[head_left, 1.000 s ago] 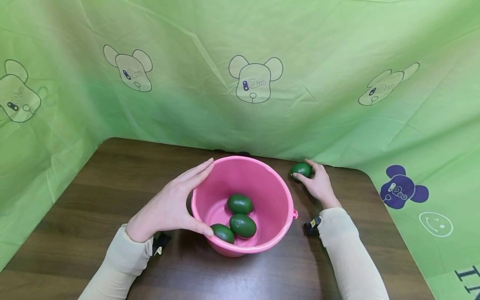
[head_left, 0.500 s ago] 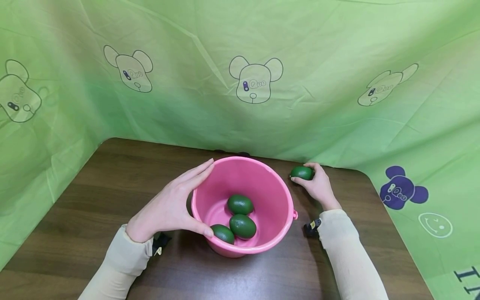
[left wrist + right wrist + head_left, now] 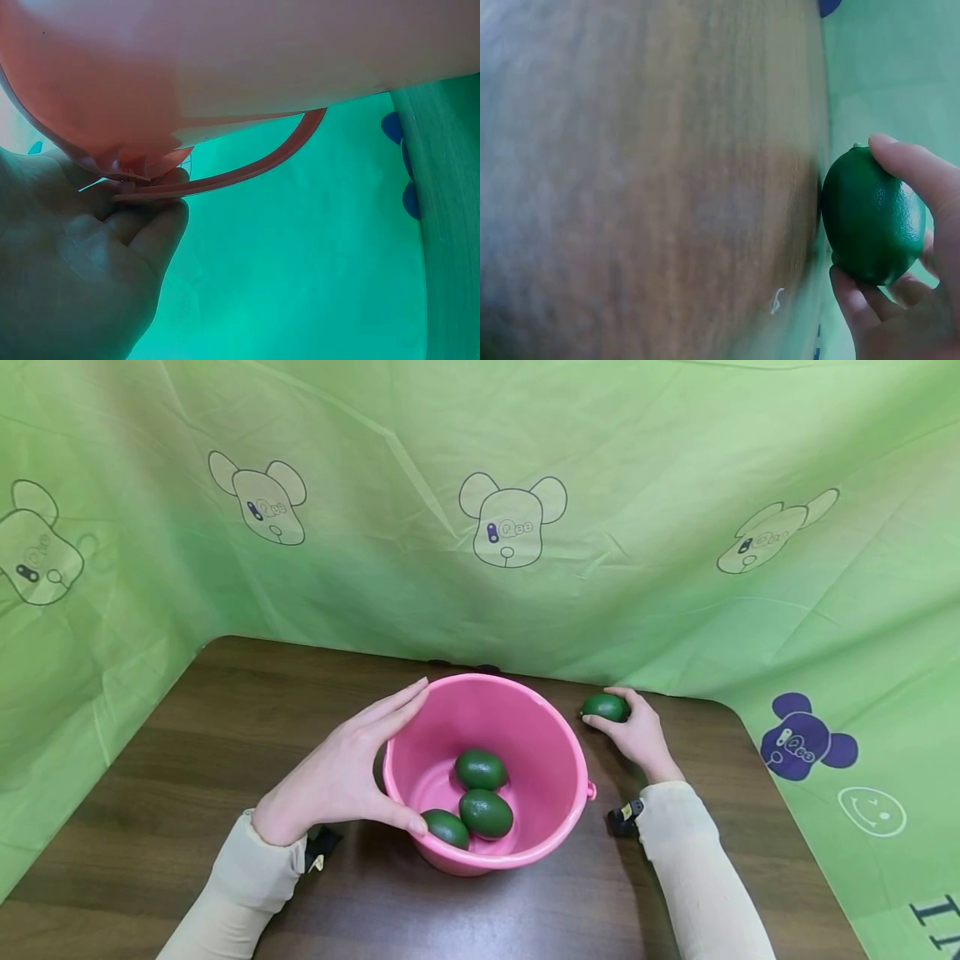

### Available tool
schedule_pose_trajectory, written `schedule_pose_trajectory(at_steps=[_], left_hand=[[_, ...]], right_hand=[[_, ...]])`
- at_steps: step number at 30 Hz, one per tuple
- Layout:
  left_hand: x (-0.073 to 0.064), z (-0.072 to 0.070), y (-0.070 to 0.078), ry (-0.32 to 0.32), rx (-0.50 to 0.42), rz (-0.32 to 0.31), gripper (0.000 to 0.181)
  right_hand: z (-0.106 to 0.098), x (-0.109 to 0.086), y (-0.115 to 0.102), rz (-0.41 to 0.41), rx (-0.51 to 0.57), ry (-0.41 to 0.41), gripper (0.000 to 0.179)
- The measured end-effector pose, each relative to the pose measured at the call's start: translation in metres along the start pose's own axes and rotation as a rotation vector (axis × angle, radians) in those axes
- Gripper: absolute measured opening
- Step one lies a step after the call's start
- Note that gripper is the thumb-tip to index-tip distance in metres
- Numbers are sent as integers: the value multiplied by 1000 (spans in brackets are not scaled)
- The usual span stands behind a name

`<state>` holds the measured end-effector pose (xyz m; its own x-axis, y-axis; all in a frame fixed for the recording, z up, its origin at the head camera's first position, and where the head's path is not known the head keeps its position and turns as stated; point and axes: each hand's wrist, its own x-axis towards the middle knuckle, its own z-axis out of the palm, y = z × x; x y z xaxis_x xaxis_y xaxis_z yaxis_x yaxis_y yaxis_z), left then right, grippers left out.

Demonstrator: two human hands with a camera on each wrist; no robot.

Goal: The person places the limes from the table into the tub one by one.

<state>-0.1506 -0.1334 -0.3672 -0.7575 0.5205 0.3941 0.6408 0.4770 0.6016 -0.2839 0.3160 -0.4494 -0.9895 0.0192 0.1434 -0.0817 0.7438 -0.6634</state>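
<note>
A pink bucket [image 3: 525, 760] stands upright at the middle of the table, with several dark green limes inside; one lime [image 3: 486, 813] lies near its centre. My left hand [image 3: 348, 768] grips the bucket's left side, thumb on the near rim and fingers along the far rim. In the left wrist view, the left hand [image 3: 97, 247] is beside the bucket's handle [image 3: 255, 165]. Right of the bucket, my right hand [image 3: 637, 731] pinches another lime [image 3: 604, 707] between thumb and fingers. The right wrist view shows this glossy lime [image 3: 874, 217] against the tabletop.
The brown wooden table [image 3: 187, 752] has rounded far corners. A green cloth [image 3: 375, 568] with printed bear heads hangs behind and on both sides, near the lime at the back edge. Small dark objects [image 3: 487, 668] show behind the bucket, partly hidden.
The right hand's fingers have closed in around the lime, and the lime has turned and shifted slightly toward me. The left hand and bucket have not moved.
</note>
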Motion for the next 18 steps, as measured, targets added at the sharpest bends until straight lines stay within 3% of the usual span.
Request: schedule_pose_trajectory(at_steps=[18], left_hand=[[0,0,1,3,2,6,132]], right_hand=[[0,-3,-1,-1,3,17,67]])
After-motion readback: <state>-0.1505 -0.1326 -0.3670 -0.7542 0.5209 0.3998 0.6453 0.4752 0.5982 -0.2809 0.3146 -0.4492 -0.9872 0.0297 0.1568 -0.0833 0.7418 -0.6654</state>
